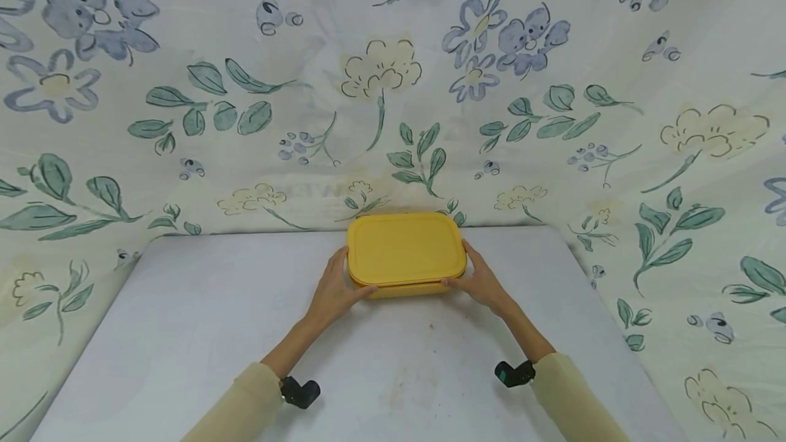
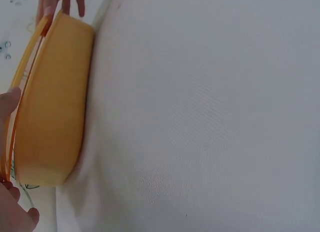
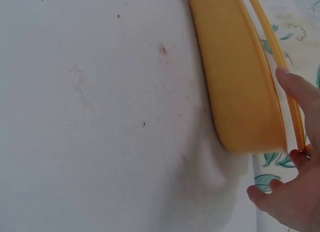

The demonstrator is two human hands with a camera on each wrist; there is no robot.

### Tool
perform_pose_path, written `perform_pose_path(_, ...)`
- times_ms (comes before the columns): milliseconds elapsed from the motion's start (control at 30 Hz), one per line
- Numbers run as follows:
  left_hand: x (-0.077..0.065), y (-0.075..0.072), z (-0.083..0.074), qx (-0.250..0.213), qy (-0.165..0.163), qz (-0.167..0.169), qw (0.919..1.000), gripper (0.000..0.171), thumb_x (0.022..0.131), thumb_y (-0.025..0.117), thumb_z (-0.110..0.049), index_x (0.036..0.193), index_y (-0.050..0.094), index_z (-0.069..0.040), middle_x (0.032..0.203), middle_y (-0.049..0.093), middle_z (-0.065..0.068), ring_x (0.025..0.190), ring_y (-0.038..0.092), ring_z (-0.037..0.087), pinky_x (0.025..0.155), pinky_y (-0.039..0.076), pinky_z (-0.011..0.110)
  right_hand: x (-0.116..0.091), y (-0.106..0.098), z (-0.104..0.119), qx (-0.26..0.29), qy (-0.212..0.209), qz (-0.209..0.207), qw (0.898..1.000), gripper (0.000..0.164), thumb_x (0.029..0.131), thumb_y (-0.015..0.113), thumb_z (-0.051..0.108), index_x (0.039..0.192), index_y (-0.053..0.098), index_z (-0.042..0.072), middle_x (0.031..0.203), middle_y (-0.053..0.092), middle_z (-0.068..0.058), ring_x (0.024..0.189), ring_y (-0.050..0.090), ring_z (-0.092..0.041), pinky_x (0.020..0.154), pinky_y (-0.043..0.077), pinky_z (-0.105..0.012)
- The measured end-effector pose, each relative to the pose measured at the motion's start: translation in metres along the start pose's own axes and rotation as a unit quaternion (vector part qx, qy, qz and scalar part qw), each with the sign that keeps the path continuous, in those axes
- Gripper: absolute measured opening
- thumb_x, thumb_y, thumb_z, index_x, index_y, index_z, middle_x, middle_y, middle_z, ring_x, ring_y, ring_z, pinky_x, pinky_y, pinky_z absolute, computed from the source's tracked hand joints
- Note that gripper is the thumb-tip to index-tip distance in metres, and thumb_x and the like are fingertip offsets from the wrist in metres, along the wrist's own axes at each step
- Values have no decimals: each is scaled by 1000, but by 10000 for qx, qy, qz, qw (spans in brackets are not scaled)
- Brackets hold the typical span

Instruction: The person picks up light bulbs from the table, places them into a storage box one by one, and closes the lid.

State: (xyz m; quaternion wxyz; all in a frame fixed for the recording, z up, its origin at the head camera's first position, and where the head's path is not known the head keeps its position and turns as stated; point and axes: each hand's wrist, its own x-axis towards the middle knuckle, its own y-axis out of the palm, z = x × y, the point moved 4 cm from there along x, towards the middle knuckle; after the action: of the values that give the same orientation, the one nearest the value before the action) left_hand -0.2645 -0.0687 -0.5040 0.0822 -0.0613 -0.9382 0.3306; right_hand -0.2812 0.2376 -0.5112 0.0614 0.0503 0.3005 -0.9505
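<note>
A yellow rectangular container (image 1: pixel 408 290) with rounded corners sits on the white table near its back edge. Its yellow lid (image 1: pixel 406 248) lies over it, and both wrist views show a narrow gap between the lid and the container's rim. At the left end, my left hand (image 1: pixel 331 292) holds the lid, thumb on its front edge and fingers along the side. My right hand (image 1: pixel 485 285) grips the opposite end in the same way. In the right wrist view, the lid's edge (image 3: pixel 272 40) stands apart from the container wall (image 3: pixel 240 67). The container's inside is hidden.
The white table (image 1: pixel 215 312) carries small brown specks and faint stains (image 1: pixel 411 380) in front of the container. Behind and beside it hangs a floral cloth (image 1: pixel 381 114). Black wrist cameras are worn on the left wrist (image 1: pixel 300 393) and right wrist (image 1: pixel 514 374).
</note>
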Motion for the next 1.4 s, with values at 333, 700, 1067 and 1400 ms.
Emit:
perform_pose_path(333,0,5,4,43,-24,88,9999,106,83,83,-33,153,16,10,158,22,29,146,21,41,118,21,49,-1,2,-7,-94,57,39,9999,111,81,83,41,161,12,13,165,15,-13,150,12,-36,118,15,-56)
perform_pose_path(700,1,5,3,48,-19,179,9998,105,85,81,-31,153,14,12,159,19,29,147,19,42,119,19,49,-4,2,-7,-358,91,10,9993,109,82,81,43,161,14,13,163,17,-18,150,5,-39,114,15,-65)
perform_pose_path(1067,-4,7,3,58,-64,196,9998,104,85,82,-30,153,15,12,159,19,30,146,20,42,119,20,50,-9,4,-7,-516,158,-17,9985,106,84,81,39,161,13,10,163,17,-17,150,6,-40,115,15,-62)
perform_pose_path(1400,-3,9,8,92,-26,249,9996,106,85,81,-34,154,13,11,159,18,29,147,19,42,119,19,50,-10,4,-5,-554,133,10,9984,108,83,82,41,161,13,11,164,17,-17,150,6,-38,115,16,-62)
